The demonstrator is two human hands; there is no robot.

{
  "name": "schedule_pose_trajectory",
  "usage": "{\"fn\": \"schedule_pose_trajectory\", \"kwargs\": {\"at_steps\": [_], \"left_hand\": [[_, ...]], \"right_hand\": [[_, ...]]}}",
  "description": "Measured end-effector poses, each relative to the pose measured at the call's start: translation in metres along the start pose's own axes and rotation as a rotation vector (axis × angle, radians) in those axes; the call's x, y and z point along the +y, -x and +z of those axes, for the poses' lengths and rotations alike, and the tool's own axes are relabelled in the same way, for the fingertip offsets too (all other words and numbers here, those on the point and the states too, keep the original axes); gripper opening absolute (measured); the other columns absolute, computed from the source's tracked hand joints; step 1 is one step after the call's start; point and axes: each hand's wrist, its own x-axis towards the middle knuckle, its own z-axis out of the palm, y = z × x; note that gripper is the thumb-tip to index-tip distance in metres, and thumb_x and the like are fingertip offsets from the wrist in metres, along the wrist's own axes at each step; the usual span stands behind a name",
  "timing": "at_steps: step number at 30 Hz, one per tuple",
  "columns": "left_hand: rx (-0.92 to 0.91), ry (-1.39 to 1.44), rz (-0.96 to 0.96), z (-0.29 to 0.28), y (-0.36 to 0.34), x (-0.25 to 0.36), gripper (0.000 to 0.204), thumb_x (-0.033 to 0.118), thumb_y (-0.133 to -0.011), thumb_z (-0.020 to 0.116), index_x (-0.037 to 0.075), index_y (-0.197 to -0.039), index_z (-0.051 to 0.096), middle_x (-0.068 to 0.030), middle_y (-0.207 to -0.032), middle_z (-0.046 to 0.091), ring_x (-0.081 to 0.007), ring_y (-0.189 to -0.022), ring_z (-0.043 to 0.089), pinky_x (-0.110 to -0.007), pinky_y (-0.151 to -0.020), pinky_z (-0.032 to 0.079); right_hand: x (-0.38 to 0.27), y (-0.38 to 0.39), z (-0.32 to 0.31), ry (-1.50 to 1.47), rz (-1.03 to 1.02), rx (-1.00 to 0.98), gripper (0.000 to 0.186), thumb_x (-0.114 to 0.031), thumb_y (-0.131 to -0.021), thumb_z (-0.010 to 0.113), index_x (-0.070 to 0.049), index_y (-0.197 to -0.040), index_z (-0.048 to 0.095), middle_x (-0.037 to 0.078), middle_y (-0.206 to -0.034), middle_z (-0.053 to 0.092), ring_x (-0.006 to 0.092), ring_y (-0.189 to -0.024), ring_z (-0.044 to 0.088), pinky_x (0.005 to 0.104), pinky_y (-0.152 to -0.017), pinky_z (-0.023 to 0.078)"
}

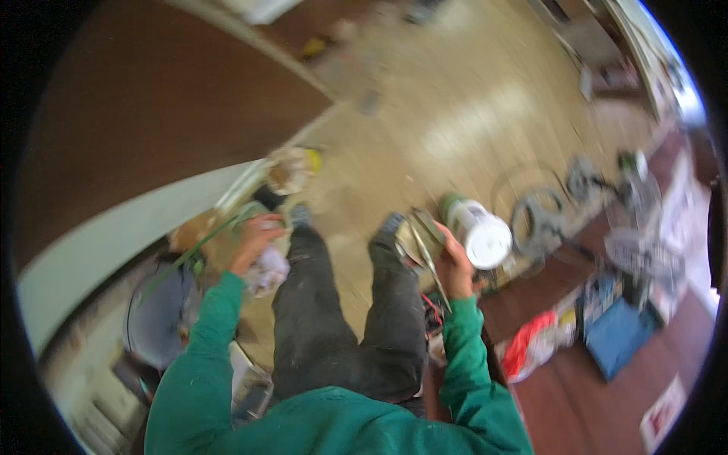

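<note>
My left hand, smeared by motion, has its fingers curled at a thin green strip that slants down to the left. A pale crumpled cloth or bag lies just below that hand. My right hand is closed around a flat tool with a dark rectangular part and a long, thin, pale edge pointing down. Its exact kind is too blurred to tell. Beside my right hand stands a white bucket with a white lid.
A large brown panel fills the upper left. Grey fan-like parts and a fan cage are at the right. A blue flat case and a red-and-white bag lie on the brown surface. Wooden floor stretches ahead.
</note>
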Motion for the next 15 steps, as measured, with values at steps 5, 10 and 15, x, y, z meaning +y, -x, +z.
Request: {"fn": "schedule_pose_trajectory", "kwargs": {"at_steps": [5,10,15], "left_hand": [[0.000,0.057,-0.214,-0.002,-0.051,-0.183,0.044,0.010,-0.077,0.082,-0.001,-0.118,0.068,-0.0120,-0.107,0.071,-0.0226,-0.093,0.067,-0.034,-0.082,0.054],[-0.178,-0.346,-0.251,-0.007,-0.045,-0.184,0.046,0.005,-0.071,0.082,-0.003,-0.114,0.069,-0.0097,-0.105,0.071,-0.0190,-0.093,0.065,-0.034,-0.082,0.054],[-0.265,-0.336,-0.214,0.010,-0.037,-0.171,0.046,0.006,-0.069,0.084,-0.002,-0.112,0.070,-0.0103,-0.105,0.071,-0.0192,-0.092,0.066,-0.033,-0.083,0.053]], "right_hand": [[0.071,0.052,-0.117,-0.104,-0.149,0.465,0.056,-0.032,-0.101,0.053,0.005,-0.144,0.049,0.019,-0.142,0.057,0.0353,-0.126,0.058,0.0530,-0.101,0.050],[0.103,0.101,-0.255,-0.139,-0.234,0.746,0.052,-0.037,-0.106,0.044,-0.002,-0.144,0.049,0.017,-0.136,0.064,0.0361,-0.109,0.069,0.0513,-0.085,0.059],[0.107,0.103,-0.316,0.157,-0.053,0.930,0.055,-0.043,-0.106,0.052,-0.005,-0.146,0.052,0.014,-0.141,0.060,0.0305,-0.096,0.073,0.0398,-0.076,0.060]]}}
